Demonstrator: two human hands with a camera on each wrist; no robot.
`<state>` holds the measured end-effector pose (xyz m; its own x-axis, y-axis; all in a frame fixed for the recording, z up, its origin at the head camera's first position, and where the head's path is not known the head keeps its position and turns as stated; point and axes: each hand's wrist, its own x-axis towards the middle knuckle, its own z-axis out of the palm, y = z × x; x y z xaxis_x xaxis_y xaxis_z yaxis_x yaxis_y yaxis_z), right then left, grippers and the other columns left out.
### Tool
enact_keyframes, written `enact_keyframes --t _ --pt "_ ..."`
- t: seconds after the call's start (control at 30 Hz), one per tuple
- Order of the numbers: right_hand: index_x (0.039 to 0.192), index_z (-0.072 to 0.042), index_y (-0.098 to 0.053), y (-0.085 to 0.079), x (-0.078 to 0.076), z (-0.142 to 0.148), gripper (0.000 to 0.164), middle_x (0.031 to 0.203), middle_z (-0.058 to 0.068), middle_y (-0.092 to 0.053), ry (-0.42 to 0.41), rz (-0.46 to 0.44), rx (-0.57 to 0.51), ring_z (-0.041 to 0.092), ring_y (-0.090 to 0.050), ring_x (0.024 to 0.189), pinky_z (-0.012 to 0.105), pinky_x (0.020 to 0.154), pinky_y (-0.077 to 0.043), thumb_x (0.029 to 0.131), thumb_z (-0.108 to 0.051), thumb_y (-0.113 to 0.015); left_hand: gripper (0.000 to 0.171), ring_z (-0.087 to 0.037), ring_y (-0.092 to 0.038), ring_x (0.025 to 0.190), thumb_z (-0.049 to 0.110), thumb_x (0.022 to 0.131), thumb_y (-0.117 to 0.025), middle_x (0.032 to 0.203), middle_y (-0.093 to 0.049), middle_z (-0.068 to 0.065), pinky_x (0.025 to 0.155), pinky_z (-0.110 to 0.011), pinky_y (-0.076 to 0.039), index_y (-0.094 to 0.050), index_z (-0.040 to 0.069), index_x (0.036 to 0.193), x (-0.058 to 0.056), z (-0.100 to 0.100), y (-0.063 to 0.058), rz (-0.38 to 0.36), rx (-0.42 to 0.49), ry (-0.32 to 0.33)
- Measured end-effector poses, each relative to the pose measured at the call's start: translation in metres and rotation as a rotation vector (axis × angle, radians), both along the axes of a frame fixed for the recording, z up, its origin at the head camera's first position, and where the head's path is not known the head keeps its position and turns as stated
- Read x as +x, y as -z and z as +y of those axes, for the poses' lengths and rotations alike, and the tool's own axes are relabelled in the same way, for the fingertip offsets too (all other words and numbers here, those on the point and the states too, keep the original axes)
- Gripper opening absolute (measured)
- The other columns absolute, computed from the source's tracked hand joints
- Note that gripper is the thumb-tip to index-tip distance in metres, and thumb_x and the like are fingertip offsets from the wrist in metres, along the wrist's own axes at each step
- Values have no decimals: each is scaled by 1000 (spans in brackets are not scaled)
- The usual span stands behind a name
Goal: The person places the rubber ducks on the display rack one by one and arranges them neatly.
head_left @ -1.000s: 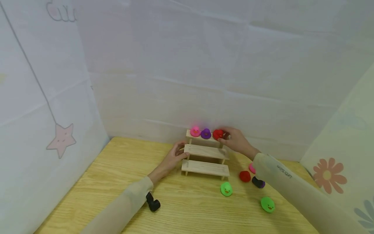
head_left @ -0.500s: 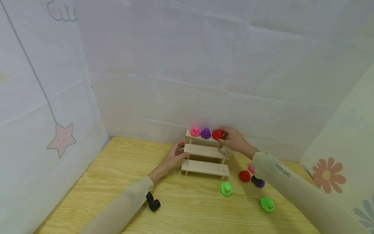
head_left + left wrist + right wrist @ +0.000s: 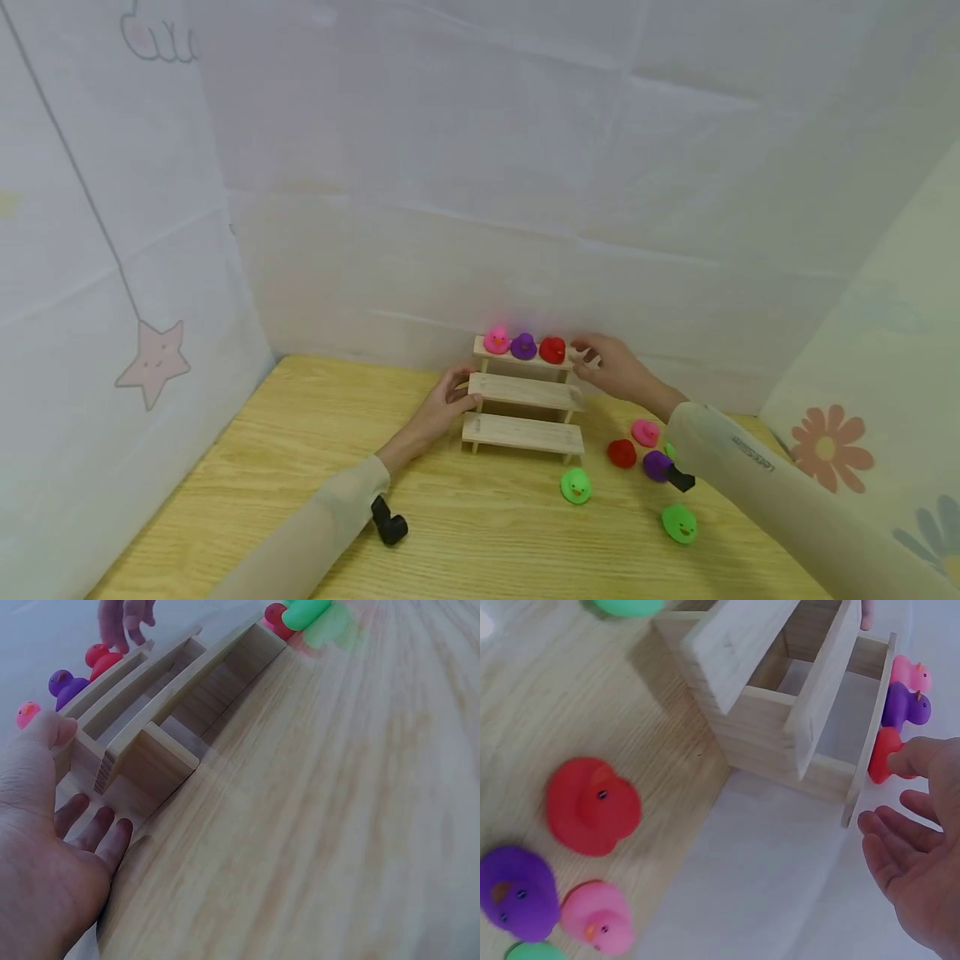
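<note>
A three-step wooden display stand point(image 3: 525, 392) stands against the back wall. My left hand point(image 3: 442, 407) grips its left end at the middle step. In the left wrist view the thumb of my left hand point(image 3: 45, 825) lies over the step's end, with the other fingers by the side panel. Along the top step sit a pink rubber duck point(image 3: 497, 340), a purple rubber duck point(image 3: 523, 346) and a red rubber duck point(image 3: 552, 350). My right hand point(image 3: 615, 367) is just right of the red duck, holding nothing, its fingers loosely bent and apart from the duck in the head view.
More rubber ducks lie on the wooden table to the right: red point(image 3: 622, 453), pink point(image 3: 646, 432), purple point(image 3: 657, 466) and green point(image 3: 679, 524). Another green duck point(image 3: 576, 486) sits before the stand. Cloth walls point(image 3: 420, 208) enclose the back and sides.
My right hand has let go of the red duck and drawn back to the right. The red duck now stands by itself on the top step. My left hand keeps its place.
</note>
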<state>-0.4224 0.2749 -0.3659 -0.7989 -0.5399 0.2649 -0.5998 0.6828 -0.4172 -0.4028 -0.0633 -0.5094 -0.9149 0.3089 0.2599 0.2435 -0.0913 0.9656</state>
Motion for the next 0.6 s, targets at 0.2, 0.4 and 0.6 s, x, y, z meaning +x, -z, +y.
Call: enact_keyframes --t 0.2,0.4,0.6 --pt "132 7 -59 7 17 21 40 127 21 -62 37 -3 24 34 -61 105 52 91 -52 97 -10 -69 62 -28 -41 139 25 100 -69 157 -39 -3 109 -48 -40 -38 18 154 -2 -4 0 -1 2 -2" --pt "128 1 -63 23 32 41 32 124 16 -65 40 8 78 30 -64 102 51 88 -54 98 -10 -68 62 -26 -41 140 25 100 -69 156 -40 -2 109 -44 -41 -39 18 153 0 -5 -4 -6 -9 -13" --pt "124 0 -65 40 52 58 31 118 14 -66 27 -61 120 33 -63 102 50 85 -54 97 -15 -70 64 -27 -40 140 24 100 -69 157 -39 -3 109 -44 -41 -36 14 155 2 -5 -6 -2 -10 -4"
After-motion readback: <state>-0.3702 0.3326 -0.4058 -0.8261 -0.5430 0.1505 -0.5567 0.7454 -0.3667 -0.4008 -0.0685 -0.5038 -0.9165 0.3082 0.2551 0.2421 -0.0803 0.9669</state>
